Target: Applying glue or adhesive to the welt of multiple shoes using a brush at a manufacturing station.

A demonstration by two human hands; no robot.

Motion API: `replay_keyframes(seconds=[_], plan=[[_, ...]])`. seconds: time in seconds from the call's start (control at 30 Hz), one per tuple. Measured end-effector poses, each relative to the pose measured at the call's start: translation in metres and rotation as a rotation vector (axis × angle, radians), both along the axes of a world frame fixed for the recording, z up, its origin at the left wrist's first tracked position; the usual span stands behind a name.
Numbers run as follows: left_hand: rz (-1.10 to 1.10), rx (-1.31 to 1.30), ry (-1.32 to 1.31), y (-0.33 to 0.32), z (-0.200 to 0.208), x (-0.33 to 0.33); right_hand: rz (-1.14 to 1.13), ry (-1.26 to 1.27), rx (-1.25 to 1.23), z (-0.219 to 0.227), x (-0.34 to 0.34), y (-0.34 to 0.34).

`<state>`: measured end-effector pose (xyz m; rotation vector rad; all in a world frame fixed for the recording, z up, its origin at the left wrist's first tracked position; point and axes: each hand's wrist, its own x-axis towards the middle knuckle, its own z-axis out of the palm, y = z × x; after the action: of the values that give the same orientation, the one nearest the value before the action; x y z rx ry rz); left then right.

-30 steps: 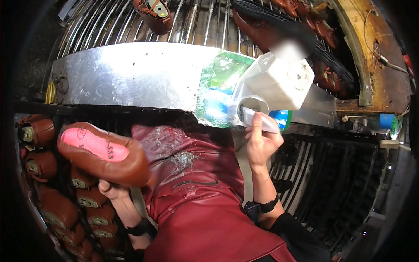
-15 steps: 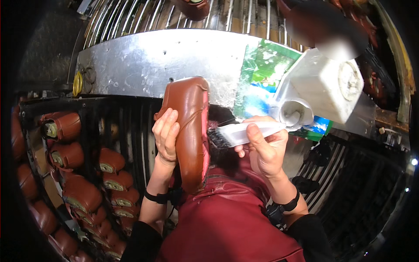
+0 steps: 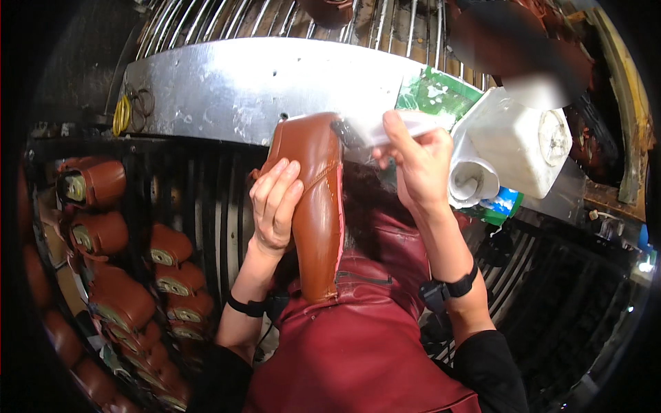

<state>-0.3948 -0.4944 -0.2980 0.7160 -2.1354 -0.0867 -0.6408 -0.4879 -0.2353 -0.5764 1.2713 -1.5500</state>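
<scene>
A brown leather shoe upper (image 3: 315, 213) stands lengthwise before me, over my dark red apron (image 3: 358, 344). Its right edge carries a pink strip running along the underside. My left hand (image 3: 277, 199) grips it from the left, fingers laid across the leather and the thumb hidden. In my right hand (image 3: 421, 165) is a brush (image 3: 375, 131) with a pale, flat handle, blurred by motion. The dark bristles are at the shoe upper's far right corner; whether they touch it I cannot tell.
A metal bench plate (image 3: 206, 89) lies ahead, with metal bars (image 3: 268, 20) beyond. On the right are a green sheet (image 3: 441, 96), a white plastic jug (image 3: 527, 138) and a translucent cup (image 3: 475, 180). Racks of brown shoe uppers (image 3: 120, 296) stand at left; yellow rings (image 3: 122, 113) hang nearby.
The brush has moved away from me, from the middle of the pink edge to the shoe upper's far corner. The shoe upper and my left hand have shifted slightly right.
</scene>
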Motion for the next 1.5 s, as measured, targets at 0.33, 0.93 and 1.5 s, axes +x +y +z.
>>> replay_keyframes(seconds=[0.33, 0.93, 1.5], plan=[[0.024, 0.016, 0.005, -0.004, 0.012, -0.01, 0.444, 0.605, -0.607, 0.054, 0.019, 0.133], [0.072, 0.089, -0.08, 0.006, 0.046, -0.027, 0.292, 0.353, -0.283, 0.085, 0.003, 0.129], [-0.048, 0.413, -0.103, -0.07, 0.119, -0.048, 0.259, 0.777, -0.799, 0.126, -0.032, 0.046]])
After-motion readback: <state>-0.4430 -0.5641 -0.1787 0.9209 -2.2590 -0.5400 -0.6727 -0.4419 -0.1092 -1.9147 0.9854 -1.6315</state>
